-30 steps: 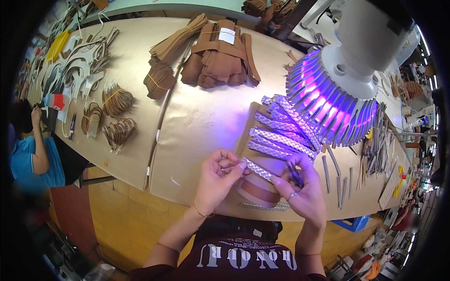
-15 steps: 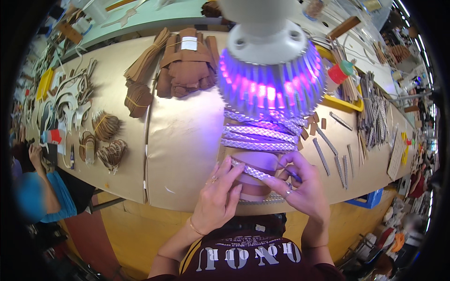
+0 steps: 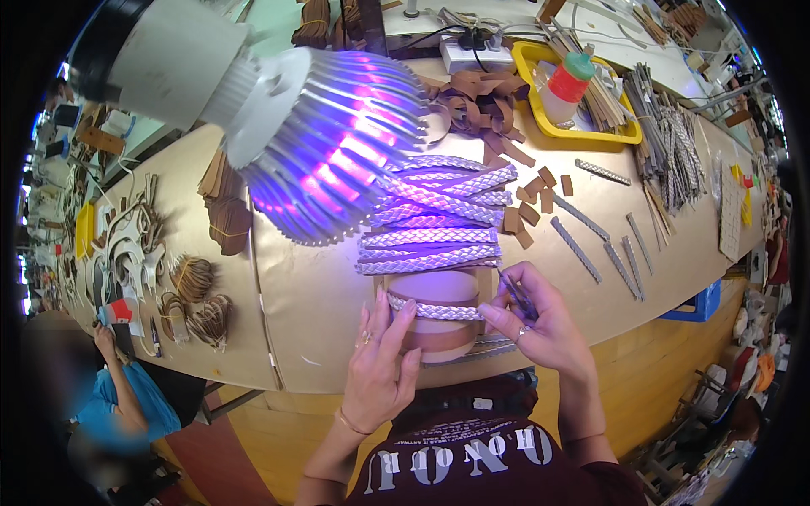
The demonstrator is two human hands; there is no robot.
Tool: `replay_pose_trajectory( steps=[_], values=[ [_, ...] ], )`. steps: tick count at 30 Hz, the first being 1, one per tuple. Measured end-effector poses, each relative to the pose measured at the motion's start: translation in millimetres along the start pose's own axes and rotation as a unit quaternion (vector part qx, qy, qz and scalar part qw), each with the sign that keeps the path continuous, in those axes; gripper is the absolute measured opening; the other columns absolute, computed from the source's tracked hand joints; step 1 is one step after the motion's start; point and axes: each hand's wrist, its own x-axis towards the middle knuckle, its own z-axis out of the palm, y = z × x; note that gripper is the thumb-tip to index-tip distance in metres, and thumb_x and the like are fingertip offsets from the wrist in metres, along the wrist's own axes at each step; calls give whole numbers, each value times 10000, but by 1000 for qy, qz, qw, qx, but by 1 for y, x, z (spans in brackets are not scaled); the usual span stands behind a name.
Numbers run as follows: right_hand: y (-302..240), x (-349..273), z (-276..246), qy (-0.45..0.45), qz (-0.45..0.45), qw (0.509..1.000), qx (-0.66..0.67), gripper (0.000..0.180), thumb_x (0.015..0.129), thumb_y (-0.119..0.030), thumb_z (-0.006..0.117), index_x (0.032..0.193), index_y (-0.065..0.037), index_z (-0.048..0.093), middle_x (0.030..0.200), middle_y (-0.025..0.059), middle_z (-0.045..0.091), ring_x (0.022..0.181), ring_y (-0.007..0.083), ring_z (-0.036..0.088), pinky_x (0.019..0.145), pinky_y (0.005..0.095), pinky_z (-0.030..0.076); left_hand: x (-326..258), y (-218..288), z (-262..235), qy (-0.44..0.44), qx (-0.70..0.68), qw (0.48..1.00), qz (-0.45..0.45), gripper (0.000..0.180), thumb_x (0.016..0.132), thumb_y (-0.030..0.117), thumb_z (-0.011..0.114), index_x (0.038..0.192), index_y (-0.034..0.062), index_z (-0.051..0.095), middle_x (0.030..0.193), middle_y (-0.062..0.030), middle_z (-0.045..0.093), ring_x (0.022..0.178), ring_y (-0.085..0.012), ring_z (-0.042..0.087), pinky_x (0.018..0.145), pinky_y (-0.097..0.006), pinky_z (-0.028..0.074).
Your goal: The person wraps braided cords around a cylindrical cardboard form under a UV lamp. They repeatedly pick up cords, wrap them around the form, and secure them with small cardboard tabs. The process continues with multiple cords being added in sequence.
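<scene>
A silvery braided strap point(image 3: 443, 312) lies across a pale rounded form point(image 3: 434, 287) that has brown bands on it. At the strap's left end, the fingertips of my left hand point(image 3: 380, 363) press against the braid, with the thumb lower and apart. My right hand point(image 3: 544, 325) has its thumb at the strap's right end. Its curled fingers also hold a dark slim tool point(image 3: 521, 297), whose exact kind I cannot make out. Just beyond the form, several braided straps point(image 3: 439, 255) lie stacked crosswise. More braid shows along the form's near edge.
A ribbed lamp point(image 3: 337, 152) with a purple glow hangs over the upper left of the straps. Brown pieces point(image 3: 530, 211) and short braids point(image 3: 576, 250) lie to the right. A yellow tray point(image 3: 582, 133) holds a red-and-clear bottle point(image 3: 567, 88). Another person point(image 3: 139, 396) sits at left.
My view has shifted, so the lamp now appears farther left and the yellow tray shows more fully. The strap lies more level across the form, with both hands still at its ends.
</scene>
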Motion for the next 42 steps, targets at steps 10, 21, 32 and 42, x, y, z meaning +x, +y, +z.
replay_pose_trajectory(
  steps=[10,21,32,42],
  values=[
    [25,6,9,11,12,998,56,193,911,-121,651,974,-25,496,796,10,542,719,76,573,624,231,472,-1,3,0,-8,5,1000,-8,531,850,56,555,1364,-9,436,1387,-319,406,1330,-458,356,1105,-548,255],
    [60,11,16,72,14,997,36,315,820,-256,769,937,-41,571,698,-39,481,608,46,428,527,216,346,-3,5,3,15,10,1000,-21,497,864,41,525,1355,-2,460,1368,-353,407,1333,-470,350,1116,-550,204],
    [30,5,-9,5,-278,953,-118,253,770,-153,783,910,-28,613,812,63,618,665,133,574,582,254,441,29,64,-9,38,309,945,97,377,835,125,664,1207,95,608,1335,-194,523,1321,-358,414,1100,-574,188],
    [-4,-12,-34,167,-207,962,64,377,934,-281,609,1207,-23,571,882,-34,494,615,40,327,552,189,293,91,89,-14,-79,-112,990,-11,282,915,110,626,1166,-16,602,906,-84,703,730,-107,630,712,-241,512]
  ],
)
